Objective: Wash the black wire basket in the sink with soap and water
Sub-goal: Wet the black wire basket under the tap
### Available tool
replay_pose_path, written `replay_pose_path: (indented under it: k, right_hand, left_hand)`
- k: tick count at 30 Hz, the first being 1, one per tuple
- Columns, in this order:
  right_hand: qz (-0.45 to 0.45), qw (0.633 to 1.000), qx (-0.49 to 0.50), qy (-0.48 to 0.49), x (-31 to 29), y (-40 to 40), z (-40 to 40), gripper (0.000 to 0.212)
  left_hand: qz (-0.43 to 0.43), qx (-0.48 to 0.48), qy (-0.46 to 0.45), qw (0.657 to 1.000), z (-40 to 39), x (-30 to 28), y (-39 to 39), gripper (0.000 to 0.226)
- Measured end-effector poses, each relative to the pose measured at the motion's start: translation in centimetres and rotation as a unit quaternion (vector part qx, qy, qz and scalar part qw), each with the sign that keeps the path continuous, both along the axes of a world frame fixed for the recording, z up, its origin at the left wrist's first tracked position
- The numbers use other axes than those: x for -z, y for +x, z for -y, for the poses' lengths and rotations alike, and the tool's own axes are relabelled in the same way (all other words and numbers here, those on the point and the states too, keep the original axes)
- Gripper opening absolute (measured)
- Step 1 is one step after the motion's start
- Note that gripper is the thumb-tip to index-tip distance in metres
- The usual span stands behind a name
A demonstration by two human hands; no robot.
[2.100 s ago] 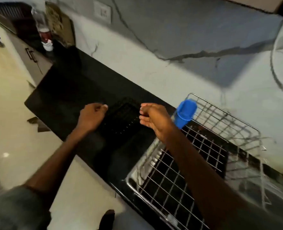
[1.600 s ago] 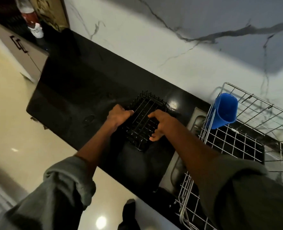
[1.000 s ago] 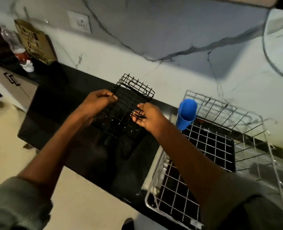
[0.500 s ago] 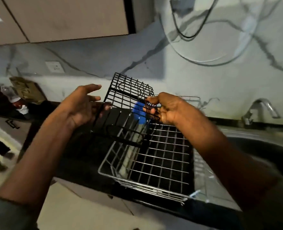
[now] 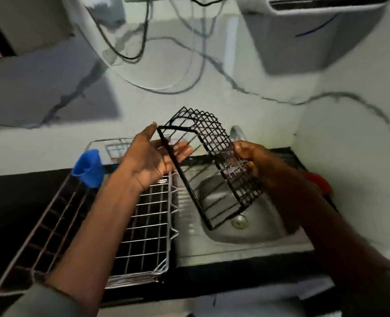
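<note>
Black basket (image 5: pixel 214 170) tilts between both hands: left (image 5: pixel 148 161) flat-fingered against its rim, right (image 5: pixel 253 159) seemingly gripping; lower it level into sink (image 5: pixel 265 227).

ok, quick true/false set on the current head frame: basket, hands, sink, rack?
1. The black wire basket is held in the air above the steel sink. True.
2. The basket lies on the black countertop. False: both hands hold it up over the sink.
3. The right hand grips the basket's mesh side. True.
4. The left hand is a closed fist. False: its fingers are spread straight against the basket's frame.
5. The blue plastic cup sits in the sink. False: it hangs at the silver wire dish rack corner.
</note>
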State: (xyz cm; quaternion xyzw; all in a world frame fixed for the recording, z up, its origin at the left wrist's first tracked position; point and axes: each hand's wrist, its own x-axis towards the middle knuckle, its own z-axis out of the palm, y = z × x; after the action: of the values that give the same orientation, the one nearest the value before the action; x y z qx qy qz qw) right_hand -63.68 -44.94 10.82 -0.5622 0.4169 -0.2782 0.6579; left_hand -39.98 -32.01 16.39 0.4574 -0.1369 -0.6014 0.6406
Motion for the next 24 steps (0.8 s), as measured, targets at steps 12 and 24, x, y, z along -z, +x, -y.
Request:
replay_pose_path:
  k: [12,24]
  right_hand:
    - [-0.159,0.978,0.088,-0.101,10.3,-6.5,6.5,0.021]
    - [-0.096,0.985,0.144,-0.023,16.1,-5.7,7.7,0.018]
  left_hand:
    - [0.018,0.038,0.08,0.996,12.0,10.6,-10.2,0.036]
    - [-0.029,-0.147,0.136,0.979,14.5,18.2,-15.8,0.03]
